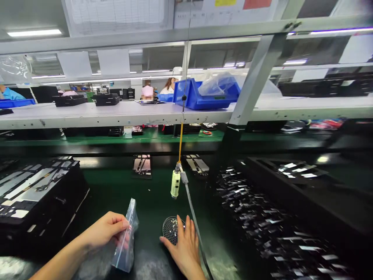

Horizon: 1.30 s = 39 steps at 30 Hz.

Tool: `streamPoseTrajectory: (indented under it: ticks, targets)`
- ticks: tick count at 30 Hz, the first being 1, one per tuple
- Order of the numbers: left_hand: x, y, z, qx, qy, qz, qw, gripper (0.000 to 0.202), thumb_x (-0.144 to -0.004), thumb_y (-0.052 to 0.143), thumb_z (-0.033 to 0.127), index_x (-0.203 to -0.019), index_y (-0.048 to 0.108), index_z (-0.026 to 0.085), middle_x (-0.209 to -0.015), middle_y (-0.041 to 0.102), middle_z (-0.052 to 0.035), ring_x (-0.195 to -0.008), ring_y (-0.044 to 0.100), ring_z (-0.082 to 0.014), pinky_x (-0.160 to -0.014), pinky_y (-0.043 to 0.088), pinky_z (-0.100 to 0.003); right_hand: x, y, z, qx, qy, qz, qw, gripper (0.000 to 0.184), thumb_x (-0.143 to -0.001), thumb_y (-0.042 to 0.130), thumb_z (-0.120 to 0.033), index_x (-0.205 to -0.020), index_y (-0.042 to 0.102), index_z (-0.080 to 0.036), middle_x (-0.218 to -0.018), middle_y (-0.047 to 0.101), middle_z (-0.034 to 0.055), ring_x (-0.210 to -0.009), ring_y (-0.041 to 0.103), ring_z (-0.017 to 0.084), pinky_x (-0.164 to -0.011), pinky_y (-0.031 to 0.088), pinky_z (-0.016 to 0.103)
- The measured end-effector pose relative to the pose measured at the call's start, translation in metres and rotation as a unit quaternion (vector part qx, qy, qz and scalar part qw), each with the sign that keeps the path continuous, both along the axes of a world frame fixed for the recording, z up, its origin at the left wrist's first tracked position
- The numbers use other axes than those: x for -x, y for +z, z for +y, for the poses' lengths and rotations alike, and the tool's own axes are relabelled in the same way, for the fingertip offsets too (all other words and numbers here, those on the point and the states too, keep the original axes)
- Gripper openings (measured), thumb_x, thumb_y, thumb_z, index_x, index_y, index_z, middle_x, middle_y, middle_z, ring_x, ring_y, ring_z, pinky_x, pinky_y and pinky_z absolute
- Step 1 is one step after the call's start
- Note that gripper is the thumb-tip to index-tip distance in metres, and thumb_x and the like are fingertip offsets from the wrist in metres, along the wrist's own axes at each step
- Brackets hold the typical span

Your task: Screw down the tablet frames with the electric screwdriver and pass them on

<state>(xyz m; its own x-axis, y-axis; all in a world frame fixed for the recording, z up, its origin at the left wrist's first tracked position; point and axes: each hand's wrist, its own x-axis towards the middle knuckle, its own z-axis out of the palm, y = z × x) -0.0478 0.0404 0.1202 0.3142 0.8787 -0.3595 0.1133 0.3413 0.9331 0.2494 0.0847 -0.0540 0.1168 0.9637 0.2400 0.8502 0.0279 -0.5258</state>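
Note:
My left hand (pixel 112 229) pinches a clear plastic zip bag (pixel 127 241) by its side, and the bag hangs upright just above the dark green table. To its right, my right hand (pixel 187 245) reaches over a round black perforated dish (pixel 170 229) with tiny shiny pieces in it. The fingers are spread and cover the dish's right side; whether they touch it I cannot tell. Above that hand hangs a pale yellow-green electric screwdriver (pixel 175 182) on an orange cord, with a grey cable running down past my right hand.
Stacked black trays with flat metallic parts (pixel 37 186) stand at the left. Many small black and silver parts (pixel 262 221) lie at the right, blurred. Two flat panels (pixel 142 166) lie farther back. A blue bin (pixel 204 93) sits on the white shelf; people are beyond it.

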Motion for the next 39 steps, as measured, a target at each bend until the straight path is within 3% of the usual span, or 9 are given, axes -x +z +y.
streamPoseTrajectory:
  ticks: [3,7,10,14,18,23,29,34,39]
  targets:
    - [0.009,-0.002,-0.003,-0.007,0.020,-0.051,0.998,0.054,-0.078,0.081,0.065,-0.085,0.066,0.013,-0.080,0.072,-0.0082,-0.072,0.072,-0.0192,-0.066,0.051,-0.028,-0.004,-0.004,0.011,0.086,0.032,-0.049,0.995,0.098,-0.074,0.078,-0.053,-0.155,0.043,-0.012,-0.165,0.035,0.0270,-0.153,0.036,0.047,-0.124,0.032,0.059]
    - [0.014,-0.013,-0.010,0.003,0.043,-0.092,0.995,0.052,-0.078,0.084,0.060,-0.081,0.063,0.013,-0.081,0.070,-0.0085,-0.074,0.070,-0.0183,-0.067,0.052,-0.027,0.012,0.018,0.006,0.079,0.087,-0.034,0.992,0.082,-0.082,0.072,-0.053,-0.150,0.051,-0.014,-0.163,0.041,0.0244,-0.153,0.037,0.046,-0.125,0.029,0.061]
    - [0.007,-0.027,-0.016,-0.020,0.054,-0.125,0.991,0.052,-0.079,0.083,0.060,-0.077,0.059,0.015,-0.073,0.065,-0.0041,-0.066,0.064,-0.0142,-0.064,0.049,-0.026,0.034,0.055,-0.018,0.007,0.161,0.069,0.984,0.055,-0.089,0.066,-0.048,-0.134,0.063,-0.017,-0.148,0.058,0.0216,-0.145,0.048,0.041,-0.121,0.034,0.062]
    - [-0.014,-0.034,-0.018,-0.064,0.046,-0.131,0.988,0.053,-0.078,0.084,0.060,-0.074,0.056,0.015,-0.068,0.062,-0.0011,-0.061,0.055,-0.0109,-0.064,0.044,-0.025,0.068,0.117,-0.058,0.031,0.361,0.223,0.905,0.031,-0.085,0.076,-0.042,-0.107,0.068,-0.021,-0.104,0.072,0.0070,-0.097,0.069,0.024,-0.089,0.054,0.036]
    - [-0.031,-0.030,-0.012,-0.078,0.044,-0.104,0.990,0.054,-0.072,0.088,0.060,-0.073,0.057,0.015,-0.065,0.061,0.0001,-0.061,0.053,-0.0107,-0.062,0.039,-0.024,0.088,0.149,-0.069,0.116,0.321,0.252,0.906,0.021,-0.078,0.080,-0.026,-0.089,0.063,-0.020,-0.084,0.070,0.0007,-0.077,0.064,0.018,-0.069,0.047,0.028]
    - [-0.037,-0.032,-0.009,-0.082,0.007,-0.099,0.992,0.057,-0.069,0.089,0.062,-0.071,0.058,0.015,-0.064,0.061,0.0000,-0.061,0.054,-0.0114,-0.063,0.041,-0.025,0.081,0.149,-0.052,0.153,0.333,0.265,0.892,0.012,-0.082,0.064,-0.019,-0.071,0.061,-0.018,-0.065,0.061,-0.0027,-0.062,0.055,0.013,-0.058,0.035,0.025]
    - [-0.040,-0.046,-0.011,-0.078,0.001,-0.100,0.992,0.058,-0.074,0.082,0.069,-0.074,0.058,0.016,-0.065,0.060,0.0002,-0.061,0.056,-0.0126,-0.064,0.042,-0.026,0.069,0.143,-0.044,0.244,0.379,0.391,0.803,0.024,-0.089,0.063,-0.039,-0.079,0.065,-0.017,-0.069,0.066,-0.0011,-0.064,0.061,0.014,-0.062,0.048,0.026]
    - [-0.041,-0.046,-0.009,-0.100,-0.021,-0.077,0.992,0.058,-0.078,0.079,0.069,-0.074,0.059,0.015,-0.070,0.061,-0.0013,-0.067,0.055,-0.0123,-0.068,0.042,-0.025,0.063,0.143,-0.039,0.226,0.387,0.342,0.826,0.025,-0.079,0.074,-0.038,-0.075,0.066,-0.015,-0.067,0.061,-0.0029,-0.063,0.052,0.011,-0.062,0.041,0.023]
    - [-0.044,-0.040,-0.007,-0.117,-0.057,-0.026,0.991,0.058,-0.083,0.067,0.074,-0.076,0.054,0.018,-0.069,0.062,-0.0030,-0.065,0.059,-0.0156,-0.066,0.044,-0.028,0.063,0.139,-0.032,0.263,0.421,0.383,0.779,0.033,-0.088,0.061,-0.041,-0.069,0.067,-0.015,-0.065,0.065,0.0001,-0.064,0.058,0.013,-0.066,0.044,0.026]
